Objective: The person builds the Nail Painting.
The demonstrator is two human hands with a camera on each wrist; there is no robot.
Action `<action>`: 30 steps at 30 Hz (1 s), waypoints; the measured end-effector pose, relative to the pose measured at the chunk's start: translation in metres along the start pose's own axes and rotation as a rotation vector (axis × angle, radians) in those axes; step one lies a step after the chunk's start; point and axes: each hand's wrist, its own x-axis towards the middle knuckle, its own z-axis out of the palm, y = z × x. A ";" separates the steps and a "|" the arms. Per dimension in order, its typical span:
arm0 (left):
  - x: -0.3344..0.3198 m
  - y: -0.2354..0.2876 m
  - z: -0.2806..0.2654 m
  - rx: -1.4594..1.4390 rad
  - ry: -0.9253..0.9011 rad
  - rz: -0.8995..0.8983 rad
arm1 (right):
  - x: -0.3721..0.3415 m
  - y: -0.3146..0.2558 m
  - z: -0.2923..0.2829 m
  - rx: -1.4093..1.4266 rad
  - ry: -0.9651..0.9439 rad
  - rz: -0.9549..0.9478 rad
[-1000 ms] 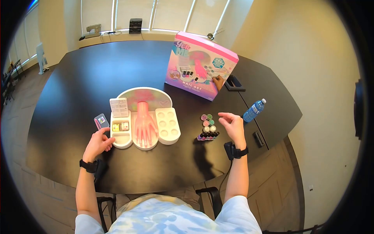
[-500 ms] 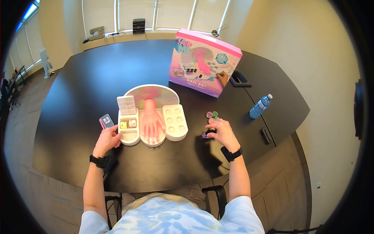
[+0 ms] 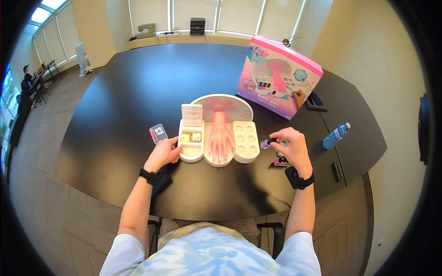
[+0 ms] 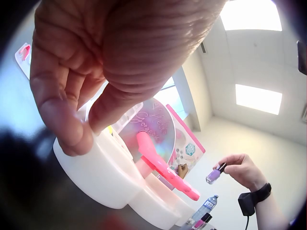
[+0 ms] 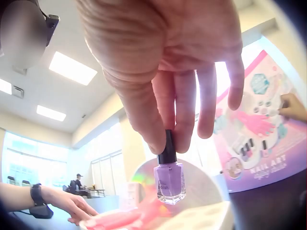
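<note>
Here, right of the frame's centre, I see the right grip (image 3: 294, 146) pinching polish (image 5: 171, 184); left, the left grip (image 3: 164, 153) holds the tray (image 4: 98, 175).

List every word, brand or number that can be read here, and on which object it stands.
"NAIL ART": pink-and-purple cardboard box; line beneath blurred.
"Gen ME" (stylised): same box.
"Gorgeous": rounded, shiny panel; word above likely "Hello".
"polish": black-capped purple glass bottle; smaller print above unreadable.
Too small or blurred: teal hexagonal box badge; label on blue plastic water bottle.
</note>
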 end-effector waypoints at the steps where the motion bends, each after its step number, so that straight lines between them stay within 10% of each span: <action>1: -0.001 0.000 -0.003 0.002 -0.010 -0.014 | 0.006 -0.008 0.006 0.045 0.032 -0.056; 13: 0.001 -0.013 -0.014 -0.232 -0.153 0.004 | 0.068 -0.114 0.186 0.300 -0.225 -0.315; 30: 0.002 -0.022 -0.016 -0.268 -0.210 -0.022 | 0.076 -0.123 0.206 0.271 -0.319 -0.308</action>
